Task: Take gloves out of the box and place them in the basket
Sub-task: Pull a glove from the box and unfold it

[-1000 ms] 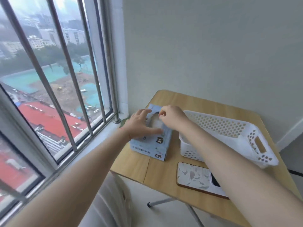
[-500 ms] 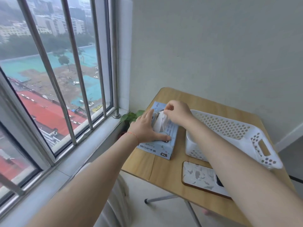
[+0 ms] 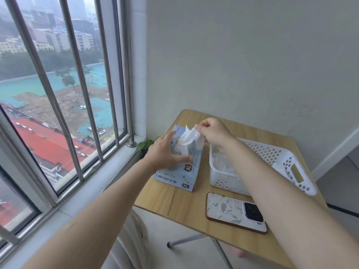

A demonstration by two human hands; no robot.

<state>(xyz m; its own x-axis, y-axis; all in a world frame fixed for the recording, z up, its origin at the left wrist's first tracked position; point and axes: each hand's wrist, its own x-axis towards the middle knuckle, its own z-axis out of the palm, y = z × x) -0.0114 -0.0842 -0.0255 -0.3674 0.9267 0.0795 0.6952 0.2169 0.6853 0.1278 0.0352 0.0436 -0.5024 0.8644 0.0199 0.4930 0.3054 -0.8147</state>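
Wooden counter (image 3: 186, 208) fills the lower right of the frame, and at right centre sits the white perforated basket (image 3: 287, 162) with pale gloves already heaped at its left end. Just left of it lies the blue XL glove box (image 3: 180, 175), pinned under the flat, spread left hand (image 3: 165, 152). Below the basket, a patterned phone (image 3: 233, 212) lies face down. Right hand (image 3: 213, 131), grip pinched on a white glove (image 3: 188, 140), half out of the box's opening.
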